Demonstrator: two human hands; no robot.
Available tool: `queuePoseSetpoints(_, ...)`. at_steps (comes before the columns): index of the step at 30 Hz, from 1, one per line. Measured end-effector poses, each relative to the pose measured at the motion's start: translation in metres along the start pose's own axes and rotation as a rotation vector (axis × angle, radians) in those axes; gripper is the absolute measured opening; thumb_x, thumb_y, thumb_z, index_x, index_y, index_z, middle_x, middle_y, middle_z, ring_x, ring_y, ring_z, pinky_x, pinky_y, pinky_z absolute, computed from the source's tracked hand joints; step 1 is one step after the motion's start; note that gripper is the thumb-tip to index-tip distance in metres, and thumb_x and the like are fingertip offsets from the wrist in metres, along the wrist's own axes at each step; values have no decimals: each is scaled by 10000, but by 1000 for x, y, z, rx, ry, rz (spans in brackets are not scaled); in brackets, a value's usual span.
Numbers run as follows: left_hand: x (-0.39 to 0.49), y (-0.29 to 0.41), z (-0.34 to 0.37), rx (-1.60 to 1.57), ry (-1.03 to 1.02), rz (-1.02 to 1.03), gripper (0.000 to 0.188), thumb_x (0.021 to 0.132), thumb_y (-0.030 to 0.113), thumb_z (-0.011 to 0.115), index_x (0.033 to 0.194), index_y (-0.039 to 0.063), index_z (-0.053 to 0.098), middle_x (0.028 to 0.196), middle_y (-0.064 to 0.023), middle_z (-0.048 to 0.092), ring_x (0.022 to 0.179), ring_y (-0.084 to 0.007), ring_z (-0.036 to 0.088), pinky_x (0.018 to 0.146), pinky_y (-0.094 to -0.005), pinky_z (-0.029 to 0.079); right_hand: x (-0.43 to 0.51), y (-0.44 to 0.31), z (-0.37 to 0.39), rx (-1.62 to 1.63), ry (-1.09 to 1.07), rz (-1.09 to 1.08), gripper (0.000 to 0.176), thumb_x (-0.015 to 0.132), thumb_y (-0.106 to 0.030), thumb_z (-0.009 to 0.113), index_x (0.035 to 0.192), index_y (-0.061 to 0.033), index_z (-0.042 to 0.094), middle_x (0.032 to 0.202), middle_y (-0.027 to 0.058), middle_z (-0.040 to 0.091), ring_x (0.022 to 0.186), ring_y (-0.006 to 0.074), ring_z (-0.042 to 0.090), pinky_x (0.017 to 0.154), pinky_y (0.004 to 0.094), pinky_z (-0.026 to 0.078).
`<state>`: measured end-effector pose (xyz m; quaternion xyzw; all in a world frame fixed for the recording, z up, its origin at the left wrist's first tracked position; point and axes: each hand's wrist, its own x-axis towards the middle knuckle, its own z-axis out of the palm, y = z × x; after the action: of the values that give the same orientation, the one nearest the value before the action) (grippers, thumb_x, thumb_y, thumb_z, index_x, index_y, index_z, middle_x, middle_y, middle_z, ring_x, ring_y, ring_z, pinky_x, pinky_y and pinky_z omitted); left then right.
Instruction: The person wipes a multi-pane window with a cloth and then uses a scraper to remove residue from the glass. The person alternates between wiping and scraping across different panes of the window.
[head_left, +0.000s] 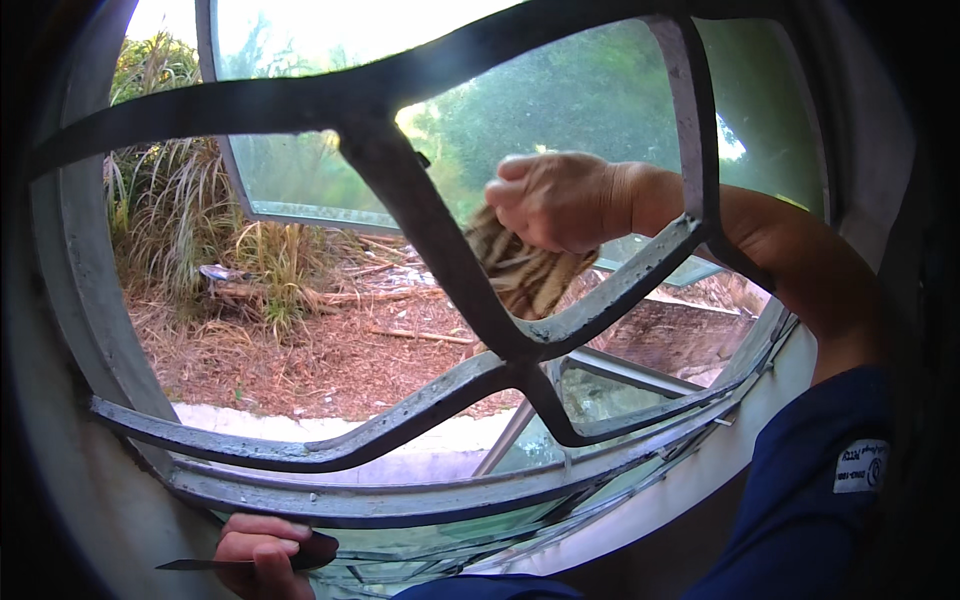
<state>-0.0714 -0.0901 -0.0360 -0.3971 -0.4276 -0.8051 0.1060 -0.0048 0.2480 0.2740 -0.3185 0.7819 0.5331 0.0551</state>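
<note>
My right arm reaches through an opening in a dark metal window grille (442, 214). Beyond the bars, my right hand (559, 199) grips a bunched brown-and-cream striped cloth (525, 274). It is in front of an outward-opened glass pane (600, 90); whether the cloth touches the glass I cannot tell. Low at the left, below the grille, my left hand (262, 559) holds a thin-bladed hand tool (319, 551). Its narrow blade points left, and its dark end shows to the right of the fingers. The fingers hide the tool's middle.
Another tilted glass pane (300, 180) hangs outside at the upper left. The metal window frame (315, 501) curves along the bottom. Stacked glass panes (442, 540) lie below it. Outside are tall grass (172, 202), ground strewn with dry litter (300, 367) and a pale ledge (247, 427).
</note>
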Motion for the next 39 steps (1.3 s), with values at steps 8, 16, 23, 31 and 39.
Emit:
queuePoseSetpoints(8, -1, -6, -6, 30, -3, 43, 297, 1013, 222, 597, 829, -11, 588, 832, -242, 678, 584, -233, 633, 547, -323, 557, -17, 25, -45, -122, 556, 415, 148, 865, -180, 736, 991, -106, 715, 1010, 16, 698, 1063, 165, 654, 955, 354, 520)
queuePoseSetpoints(16, -4, -2, 0, 65, 15, 41, 285, 1020, 223, 591, 845, -2, 593, 846, -231, 683, 583, -229, 633, 550, -327, 545, -5, -12, -14, -380, 95, 30, 136, 712, -229, 759, 742, -165, 642, 898, -81, 611, 1011, 118, 555, 953, 283, 437)
queuePoseSetpoints(23, -3, -8, -3, -33, -8, 39, 201, 984, 153, 617, 838, 15, 618, 827, -203, 694, 697, -218, 650, 586, -316, 536, 2, 64, -80, -390, 565, 448, 189, 959, -160, 600, 1085, -50, 687, 1188, 94, 652, 1111, 249, 624, 1028, 420, 487)
queuePoseSetpoints(31, -3, -8, -4, -96, -7, -6, 168, 975, 111, 619, 841, 11, 629, 848, -199, 689, 665, -212, 649, 576, -312, 558, 109, 88, -145, 447, 993, 4, 467, 933, -181, 679, 1346, 4, 568, 1418, 181, 551, 1364, 338, 512, 1163, 447, 417)
queuePoseSetpoints(39, -8, -1, 2, -72, -2, 37, 139, 976, 117, 650, 877, 21, 628, 863, -188, 683, 655, -204, 654, 582, -322, 566, 132, 56, -83, 108, 525, 346, 414, 932, -280, 657, 1259, -32, 605, 1262, 166, 573, 1231, 305, 526, 1150, 437, 397)
